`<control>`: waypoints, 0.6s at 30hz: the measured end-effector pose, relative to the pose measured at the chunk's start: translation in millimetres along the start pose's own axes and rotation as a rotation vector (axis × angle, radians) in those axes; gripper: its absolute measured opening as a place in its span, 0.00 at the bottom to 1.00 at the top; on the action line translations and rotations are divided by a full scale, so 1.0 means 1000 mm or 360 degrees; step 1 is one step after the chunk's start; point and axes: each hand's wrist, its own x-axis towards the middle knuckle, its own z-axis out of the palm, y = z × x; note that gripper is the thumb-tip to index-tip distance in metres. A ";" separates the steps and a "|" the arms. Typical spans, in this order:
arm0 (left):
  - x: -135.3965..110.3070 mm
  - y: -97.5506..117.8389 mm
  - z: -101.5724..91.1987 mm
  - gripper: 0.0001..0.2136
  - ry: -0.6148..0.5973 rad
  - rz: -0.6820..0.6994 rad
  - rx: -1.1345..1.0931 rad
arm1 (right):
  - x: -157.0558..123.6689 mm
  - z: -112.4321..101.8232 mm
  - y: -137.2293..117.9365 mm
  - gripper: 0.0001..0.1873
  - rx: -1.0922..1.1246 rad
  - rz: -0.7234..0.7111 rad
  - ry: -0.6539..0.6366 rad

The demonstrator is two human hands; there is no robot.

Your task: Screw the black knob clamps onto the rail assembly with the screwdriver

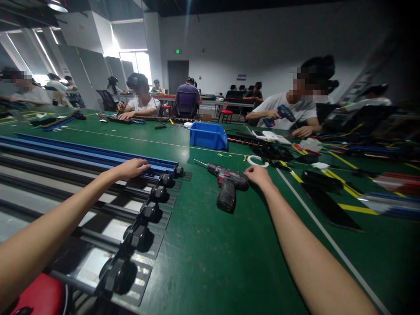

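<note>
My left hand lies over the end of a blue rail, fingers stretched out and touching it. Below this rail runs a row of parallel dark bars with black round knobs and slotted flat tabs at their right ends. My right hand is closed in a pinch just right of a cordless drill; whatever is between the fingertips is too small to make out. The drill lies on its side, its long bit pointing left. Behind my right hand is a white ring, like a roll of tape.
A blue bin stands beyond the drill on the green table. To the right lie a black flat panel, cables and yellow tape lines. Across the table a person holds a blue drill. A red stool is at lower left.
</note>
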 end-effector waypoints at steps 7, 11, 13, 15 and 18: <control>0.000 0.000 0.000 0.29 0.0003 0.0042 0.0007 | -0.001 -0.030 -0.020 0.06 0.0094 -0.0001 0.0117; 0.000 0.000 0.001 0.29 0.0014 0.0019 0.0014 | -0.004 -0.042 -0.058 0.09 0.0374 -0.0133 0.0285; 0.000 0.001 0.001 0.29 0.0018 0.0010 0.0010 | -0.007 -0.038 -0.083 0.12 0.0539 -0.0268 0.0284; 0.000 0.002 0.001 0.28 0.0027 0.0014 0.0013 | -0.009 -0.026 -0.108 0.16 0.0667 -0.0413 0.0178; -0.001 0.004 0.000 0.27 0.0041 0.0026 0.0034 | -0.007 0.003 -0.145 0.17 0.0657 -0.0591 -0.0125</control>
